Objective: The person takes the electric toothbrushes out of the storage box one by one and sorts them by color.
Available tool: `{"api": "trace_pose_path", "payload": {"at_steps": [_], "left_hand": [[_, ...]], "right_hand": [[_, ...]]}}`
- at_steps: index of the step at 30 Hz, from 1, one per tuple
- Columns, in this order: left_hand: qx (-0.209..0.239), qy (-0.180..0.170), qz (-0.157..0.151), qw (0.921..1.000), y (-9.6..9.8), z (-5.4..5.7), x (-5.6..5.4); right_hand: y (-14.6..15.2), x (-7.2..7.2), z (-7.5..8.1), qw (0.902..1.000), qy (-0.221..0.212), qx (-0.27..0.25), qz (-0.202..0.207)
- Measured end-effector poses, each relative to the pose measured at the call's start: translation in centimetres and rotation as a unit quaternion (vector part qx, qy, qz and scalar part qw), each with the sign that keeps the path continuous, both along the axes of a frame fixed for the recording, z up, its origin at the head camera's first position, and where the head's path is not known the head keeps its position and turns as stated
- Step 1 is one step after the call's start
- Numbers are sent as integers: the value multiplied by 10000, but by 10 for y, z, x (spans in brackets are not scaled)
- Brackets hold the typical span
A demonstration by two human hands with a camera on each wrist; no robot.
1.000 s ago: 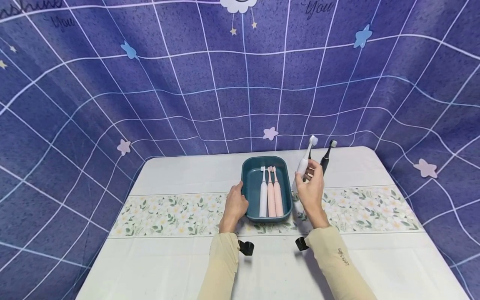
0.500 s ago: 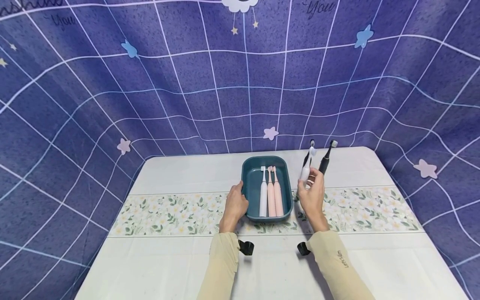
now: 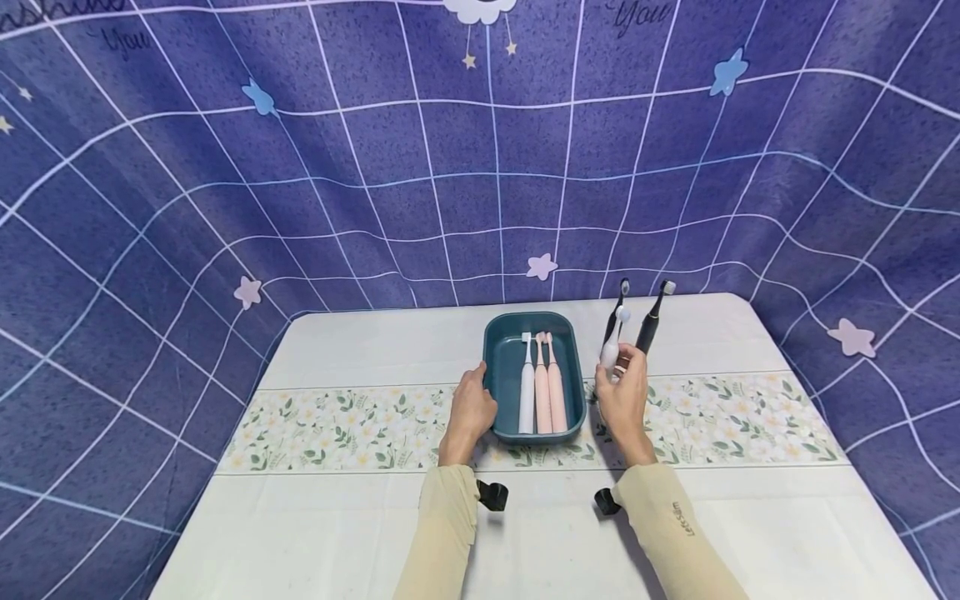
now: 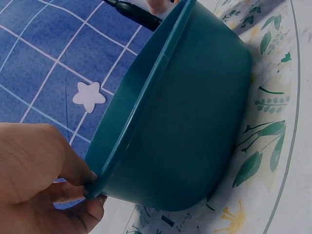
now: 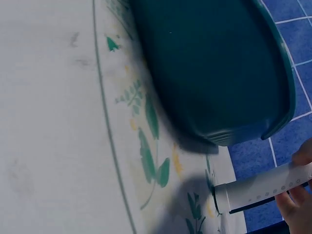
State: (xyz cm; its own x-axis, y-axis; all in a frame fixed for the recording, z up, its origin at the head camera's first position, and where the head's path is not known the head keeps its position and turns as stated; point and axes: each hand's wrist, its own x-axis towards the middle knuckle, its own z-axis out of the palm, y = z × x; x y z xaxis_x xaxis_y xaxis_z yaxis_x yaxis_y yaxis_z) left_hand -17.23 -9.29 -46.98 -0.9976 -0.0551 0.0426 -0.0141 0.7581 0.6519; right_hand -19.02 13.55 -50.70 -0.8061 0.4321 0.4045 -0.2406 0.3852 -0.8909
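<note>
My left hand pinches the left rim of a dark green plastic tub. Inside the tub lie a white electric toothbrush and two pink electric toothbrushes, side by side with heads toward the back. Right of the tub, my right hand grips another white electric toothbrush, held upright with its head up. In the right wrist view its base is at the tabletop; contact is hard to tell. Close behind that hand stand two black electric toothbrushes, their lower parts hidden by it.
A white tablecloth with a flowered band covers the table. The table's back edge meets a blue-purple curtain with a grid and stars. Black wrist camera mounts stick out from both sleeves.
My right hand has lowered the white toothbrush toward the table, bringing the black toothbrush behind it more into sight. My left hand and the tub stay in place.
</note>
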Motion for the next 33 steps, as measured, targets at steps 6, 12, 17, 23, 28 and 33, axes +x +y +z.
{"api": "trace_pose_path", "payload": {"at_steps": [6, 12, 17, 23, 28, 33], "left_hand": [[26, -33, 6, 10000, 0, 0, 1], [41, -38, 1, 10000, -1, -1, 0], [57, -29, -15, 10000, -1, -3, 0], [84, -48, -22, 10000, -1, -3, 0], [57, -23, -19, 10000, -1, -3, 0], [11, -2, -21, 10000, -1, -3, -1]], "right_hand": [[0, 1, -2, 9999, -59, 78, -35], [-2, 3, -2, 9998, -110, 161, 1], [-2, 4, -3, 9997, -117, 213, 48], [-1, 5, -3, 9995, -77, 291, 57], [-1, 6, -4, 9993, -94, 361, 80], [0, 7, -3, 9993, -41, 336, 128]]}}
